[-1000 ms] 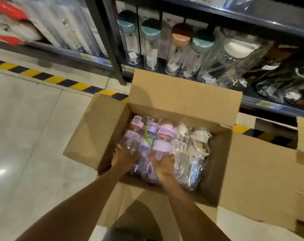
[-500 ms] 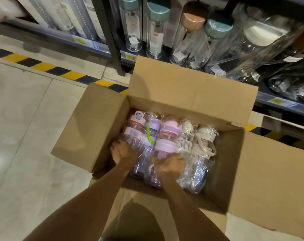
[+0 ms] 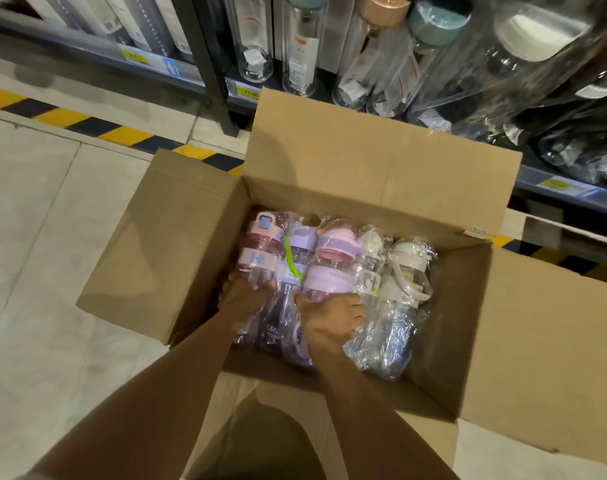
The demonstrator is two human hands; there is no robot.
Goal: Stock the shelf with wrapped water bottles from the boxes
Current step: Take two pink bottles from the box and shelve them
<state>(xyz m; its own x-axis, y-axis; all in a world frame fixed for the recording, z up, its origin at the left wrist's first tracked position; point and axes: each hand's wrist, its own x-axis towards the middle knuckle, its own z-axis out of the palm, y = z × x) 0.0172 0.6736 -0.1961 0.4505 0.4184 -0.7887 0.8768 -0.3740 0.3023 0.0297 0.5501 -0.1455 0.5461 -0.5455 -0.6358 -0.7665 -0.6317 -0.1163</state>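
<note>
A person's left hand [image 3: 245, 294] and right hand [image 3: 331, 315] each clasp plastic-wrapped water bottles [image 3: 330, 265] lying packed inside an open cardboard box [image 3: 381, 168] below the shelf [image 3: 555, 183]; the film looks slippery, so mid-body grips seem safest.

Pale glossy floor tiles [image 3: 52, 271] fill the left side, catching soft reflections of overhead light. A yellow-and-black hazard stripe [image 3: 87, 128] runs along the foot of a dark metal shelving unit [image 3: 213, 74], whose shelf edges carry yellow price labels [image 3: 133, 56].
</note>
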